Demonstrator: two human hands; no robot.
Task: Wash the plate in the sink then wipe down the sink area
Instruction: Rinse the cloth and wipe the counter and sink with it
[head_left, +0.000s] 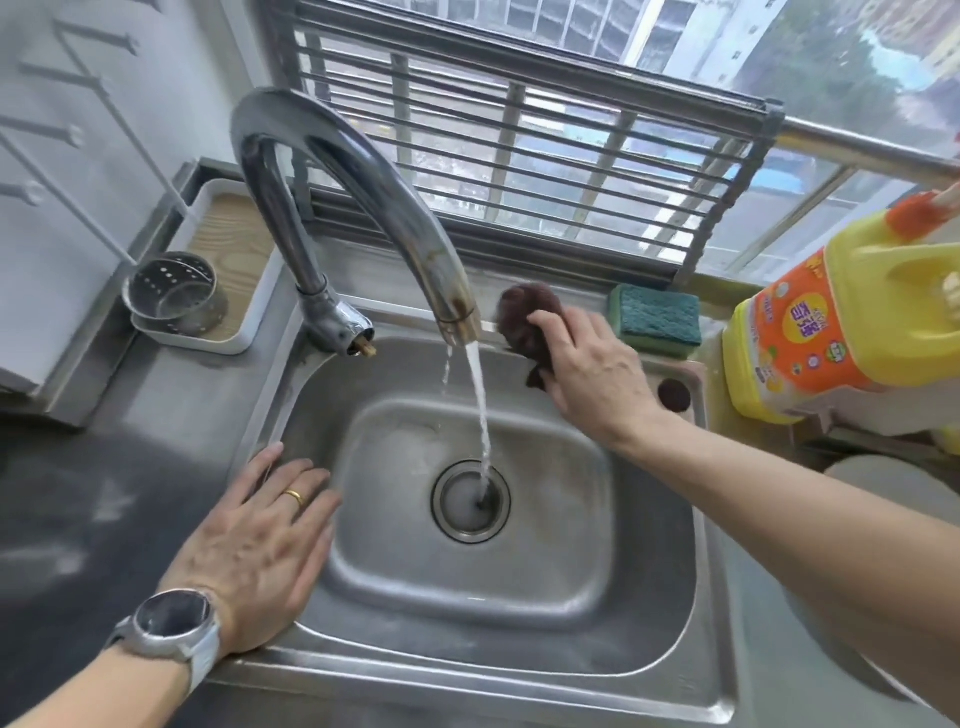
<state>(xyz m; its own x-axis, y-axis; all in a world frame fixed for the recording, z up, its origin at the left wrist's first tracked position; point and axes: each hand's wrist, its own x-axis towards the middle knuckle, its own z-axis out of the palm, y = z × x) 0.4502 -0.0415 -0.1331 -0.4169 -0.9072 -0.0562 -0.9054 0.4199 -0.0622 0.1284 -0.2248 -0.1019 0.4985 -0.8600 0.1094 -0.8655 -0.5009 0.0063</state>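
Steel sink (670, 597) is being wiped: a brown cloth (527, 322) is being gripped by the right hand (597, 374) at two o'clock; left hand (260, 545) flat at eight o'clock. No plate is being shown. Next, rim-wiping is likely.

left hand (260, 525) flat, right hand (592, 379) gripping

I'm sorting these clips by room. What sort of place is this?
Most likely a home kitchen, at the washing-up spot by a window. A stainless steel sink sits under a running faucet, with a green scrub sponge and a yellow dish soap bottle beside it.
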